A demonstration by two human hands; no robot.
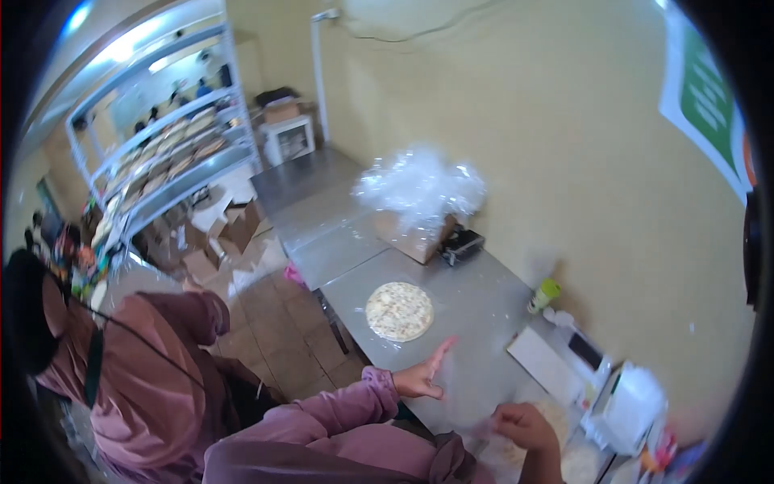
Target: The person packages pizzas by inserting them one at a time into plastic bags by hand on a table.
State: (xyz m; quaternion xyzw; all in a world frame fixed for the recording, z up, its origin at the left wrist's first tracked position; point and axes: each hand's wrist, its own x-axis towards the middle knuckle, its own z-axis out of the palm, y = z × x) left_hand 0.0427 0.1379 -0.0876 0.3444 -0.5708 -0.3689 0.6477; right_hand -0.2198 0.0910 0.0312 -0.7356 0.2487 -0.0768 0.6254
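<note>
A round, pale flat pizza (pixel 399 311) with bits of topping lies on the steel table, with shiny clear plastic showing at its edge. My left hand (pixel 419 379) is held above the table just nearer to me than this pizza, fingers stretched out and thumb apart. To its right, my right hand (pixel 524 426) is closed, thumb against fingers. What it grips, if anything, I cannot make out; a faint clear haze like plastic film shows between the hands. Partly hidden behind my right hand lies another round flat pizza (pixel 555 415).
A heap of clear plastic bags (pixel 419 184) sits on a cardboard box (pixel 403 235) against the wall. A black device (pixel 462 244), a green-topped container (pixel 544 295) and a white board (pixel 545 365) line the table's back. A co-worker (pixel 145 371) stands at left, near a loaded rack (pixel 173 153).
</note>
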